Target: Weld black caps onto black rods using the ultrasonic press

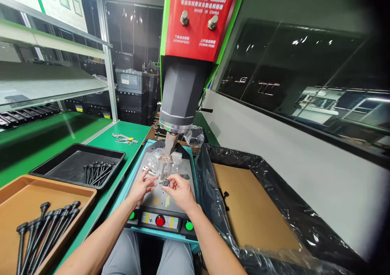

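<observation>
- We have the small black part [165, 182] at the fingertips of our right hand [180, 190], thumb and fingers pinched close on it; it shows just left of that grip.
- We cannot tell its long axis: a rounded dark end faces us, and our fingers cover some of it.
- Our left hand [142, 189] is just across the part, on its left, fingers parted and curved, with nothing in them that we can see. The right hand is the nearer.
- Just beyond the grip stands the metal holder [165, 170], and above that hangs the metal tip [171, 143] of the machine [179, 92]; the part lies on our side of both.
- Nearer us than the grip, the red button [160, 221] sits between two green buttons [189, 226].
- Well left of the grip, black bolts [45, 237] lie in the brown tray [29, 187]; well right is cardboard [256, 210].
</observation>
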{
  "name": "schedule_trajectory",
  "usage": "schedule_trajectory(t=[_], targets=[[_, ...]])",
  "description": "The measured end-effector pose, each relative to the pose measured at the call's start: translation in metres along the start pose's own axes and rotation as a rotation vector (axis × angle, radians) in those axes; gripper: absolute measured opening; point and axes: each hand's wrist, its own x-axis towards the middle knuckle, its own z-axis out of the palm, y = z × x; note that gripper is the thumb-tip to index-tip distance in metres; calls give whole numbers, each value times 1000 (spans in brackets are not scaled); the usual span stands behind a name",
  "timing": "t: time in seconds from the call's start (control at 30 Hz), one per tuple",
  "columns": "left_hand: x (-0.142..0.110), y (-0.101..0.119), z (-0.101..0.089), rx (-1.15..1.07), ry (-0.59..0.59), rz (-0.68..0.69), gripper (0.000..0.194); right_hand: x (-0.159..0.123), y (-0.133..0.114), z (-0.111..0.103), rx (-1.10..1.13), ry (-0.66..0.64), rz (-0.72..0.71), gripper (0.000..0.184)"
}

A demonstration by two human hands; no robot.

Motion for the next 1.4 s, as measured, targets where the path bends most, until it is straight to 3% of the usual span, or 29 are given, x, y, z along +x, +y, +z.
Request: schedule_trajectory(t=[0.13,0.23,0.33,0.47,0.57,0.67,0.8,0.9,0.97,1.07,1.27,1.4], targets=[[-47,5,-2,169,-108,199,49,-8,-8,11,228,-65,85,24],[-82,12,-5,188,-251,154,28,-16,-12,25,493,-108,212,28],[-104,21,-15,278,-306,79,9,-19,-12,41,626,-126,308,31],[-118,34,-37,293,-267,-22,17,-13,-12,59,697,-106,394,36],[-117,44,-58,325,-206,-62,16,-8,-15,69,683,-164,436,43],[-98,60,-88,424,-36,-6,15,-9,-18,71,678,-233,460,52],[-54,93,-142,577,357,20,18,-24,-17,56,656,-278,465,51],[-26,121,-173,658,489,9,20,-40,-14,37,613,-255,485,49],[-14,135,-183,673,525,35,14,-51,-12,23,590,-214,499,49],[-8,145,-184,657,537,103,23,-68,-8,5,566,-144,524,48],[-20,139,-175,630,485,212,36,-99,1,-30,474,-17,597,49],[-25,141,-171,687,463,206,36,-103,15,-78,345,92,608,47]])
